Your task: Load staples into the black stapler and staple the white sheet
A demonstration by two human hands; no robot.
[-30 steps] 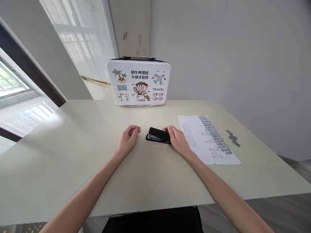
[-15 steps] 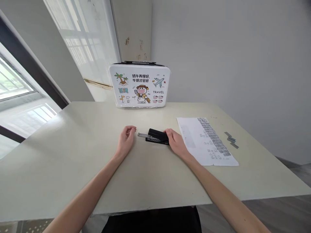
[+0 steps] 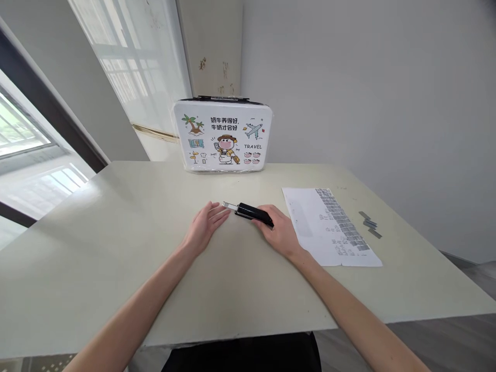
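A black stapler [image 3: 253, 213] is in my right hand [image 3: 277, 230], whose fingers wrap round its rear end. Out of the stapler's front, on the left, sticks a metal tray [image 3: 229, 205]. My left hand [image 3: 205, 225] rests just left of that tray, palm up with its fingers spread, and nothing shows in it. The fingertips are close to the metal end; whether they touch it I cannot tell.
A printed sheet of paper [image 3: 310, 222] lies right of my right hand. Several grey staple strips [image 3: 370, 223] lie farther right on the table [image 3: 240, 289]. A white case with cartoon prints [image 3: 223, 137] stands at the back.
My left hand has opened and turned palm up, moving slightly right. My right hand has tilted the stapler, its metal tray now higher and nearer my left fingers.
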